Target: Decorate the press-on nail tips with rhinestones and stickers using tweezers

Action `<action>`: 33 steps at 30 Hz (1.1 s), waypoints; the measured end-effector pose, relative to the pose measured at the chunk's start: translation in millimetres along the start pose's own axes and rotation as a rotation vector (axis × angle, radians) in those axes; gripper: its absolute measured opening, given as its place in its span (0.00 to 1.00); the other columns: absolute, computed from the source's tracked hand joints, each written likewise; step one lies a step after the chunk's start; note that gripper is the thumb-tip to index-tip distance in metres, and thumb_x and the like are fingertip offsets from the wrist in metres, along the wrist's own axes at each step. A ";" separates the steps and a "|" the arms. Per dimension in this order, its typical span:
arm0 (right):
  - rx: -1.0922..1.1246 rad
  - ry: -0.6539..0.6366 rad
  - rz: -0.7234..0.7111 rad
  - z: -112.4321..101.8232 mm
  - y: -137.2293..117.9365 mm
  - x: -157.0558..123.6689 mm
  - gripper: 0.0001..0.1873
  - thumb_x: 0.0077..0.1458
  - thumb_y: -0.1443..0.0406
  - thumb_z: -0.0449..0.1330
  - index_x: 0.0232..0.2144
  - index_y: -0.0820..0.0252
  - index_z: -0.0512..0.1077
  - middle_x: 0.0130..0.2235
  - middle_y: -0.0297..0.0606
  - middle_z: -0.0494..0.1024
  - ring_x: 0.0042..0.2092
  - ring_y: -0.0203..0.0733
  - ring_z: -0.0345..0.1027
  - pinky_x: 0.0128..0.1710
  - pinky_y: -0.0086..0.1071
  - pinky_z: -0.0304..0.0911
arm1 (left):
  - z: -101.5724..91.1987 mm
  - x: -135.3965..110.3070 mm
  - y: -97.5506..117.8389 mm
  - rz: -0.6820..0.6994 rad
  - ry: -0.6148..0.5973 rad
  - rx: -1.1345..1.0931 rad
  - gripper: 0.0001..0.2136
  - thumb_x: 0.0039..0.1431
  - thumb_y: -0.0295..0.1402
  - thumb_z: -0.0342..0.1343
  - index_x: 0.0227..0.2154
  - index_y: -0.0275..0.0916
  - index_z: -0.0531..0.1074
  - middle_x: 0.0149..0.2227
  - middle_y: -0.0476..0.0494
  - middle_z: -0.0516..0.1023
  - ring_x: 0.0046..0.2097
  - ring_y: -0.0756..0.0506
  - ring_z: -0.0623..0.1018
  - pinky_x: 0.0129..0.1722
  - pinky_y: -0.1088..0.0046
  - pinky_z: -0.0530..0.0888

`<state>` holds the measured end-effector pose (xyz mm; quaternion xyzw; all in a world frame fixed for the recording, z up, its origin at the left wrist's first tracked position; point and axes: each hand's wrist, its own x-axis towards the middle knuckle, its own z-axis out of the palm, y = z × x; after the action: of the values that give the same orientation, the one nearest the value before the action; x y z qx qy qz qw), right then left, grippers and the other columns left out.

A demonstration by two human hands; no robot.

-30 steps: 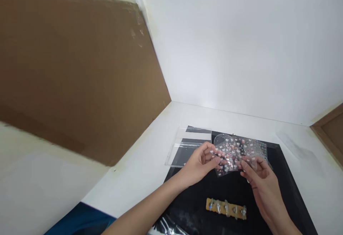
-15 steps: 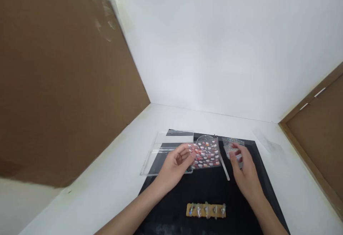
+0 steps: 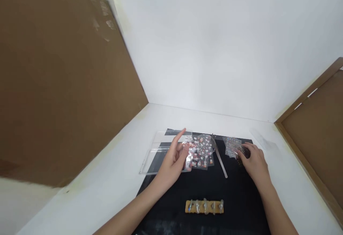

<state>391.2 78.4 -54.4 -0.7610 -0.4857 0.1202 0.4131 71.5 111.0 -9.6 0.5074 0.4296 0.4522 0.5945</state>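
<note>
Clear plastic case, contents indistinct; left fingers touch sticker sheets.

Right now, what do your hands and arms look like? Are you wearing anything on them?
My left hand and right hand have no gloves, and I see no rings. Both slim forearms are bare: no sleeves, watch or bracelet in view.

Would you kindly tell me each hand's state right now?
Left hand: closed, holding the edge of the patterned sheet.
Right hand: curled at the smaller sheet; whether it holds anything cannot be told.
</note>
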 end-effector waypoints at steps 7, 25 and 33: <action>0.551 -0.105 0.050 13.7 -59.8 -34.1 0.47 0.46 0.40 0.75 0.62 0.52 0.68 0.44 0.37 0.80 0.38 0.41 0.75 0.39 0.37 0.75 | 3.2 -4.6 -7.5 0.000 -0.127 0.094 0.29 0.63 0.62 0.59 0.53 0.42 0.78 0.33 0.47 0.73 0.32 0.45 0.76 0.33 0.64 0.83; -0.010 0.018 -0.053 14.6 -5.6 -4.1 0.30 0.61 0.45 0.65 0.56 0.58 0.76 0.68 0.53 0.69 0.73 0.64 0.55 0.74 0.65 0.45 | -3.1 8.3 -10.5 0.130 0.063 0.128 0.17 0.58 0.46 0.66 0.46 0.42 0.81 0.43 0.42 0.83 0.34 0.46 0.76 0.30 0.71 0.75; 0.032 0.027 -0.004 3.9 5.1 4.2 0.19 0.63 0.50 0.68 0.47 0.57 0.79 0.62 0.45 0.76 0.67 0.55 0.65 0.70 0.61 0.56 | 0.4 10.8 -10.2 0.126 0.095 0.099 0.18 0.54 0.47 0.68 0.43 0.42 0.78 0.37 0.47 0.77 0.30 0.49 0.68 0.26 0.73 0.73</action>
<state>394.3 83.0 -59.7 -0.7549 -0.4794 0.1169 0.4321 75.3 120.7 -20.3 0.5401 0.4465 0.4906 0.5179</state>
